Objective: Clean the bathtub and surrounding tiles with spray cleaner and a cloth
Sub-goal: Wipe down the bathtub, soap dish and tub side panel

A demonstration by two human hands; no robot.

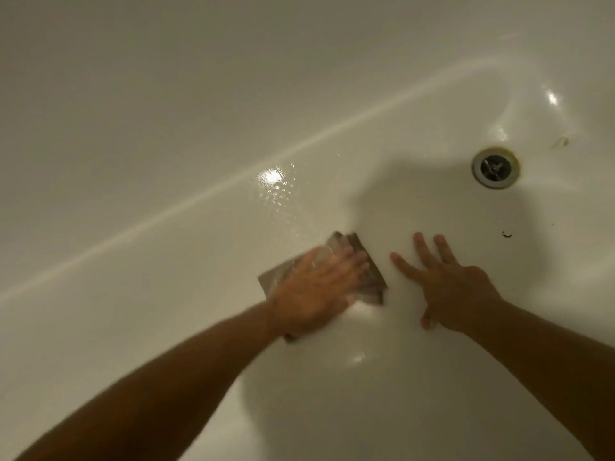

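The left hand (pixel 316 287) presses flat on the cloth (pixel 366 277), left of the drain (pixel 495 167), to scrub; the right hand (pixel 456 287), nearer the drain, spreads empty on the bathtub (pixel 166 128) as a brace.

Dim, warm, yellowish light fills the head view. Bright glare spots sit on the wet bathtub (pixel 273 178) floor and near the drain (pixel 495 167). A soft shadow spreads beyond the hands. The left hand (pixel 312 291) and the cloth (pixel 362 261) are motion-blurred; the right hand (pixel 452 287) is sharper. Wide-angle bending curves the tub's edges.
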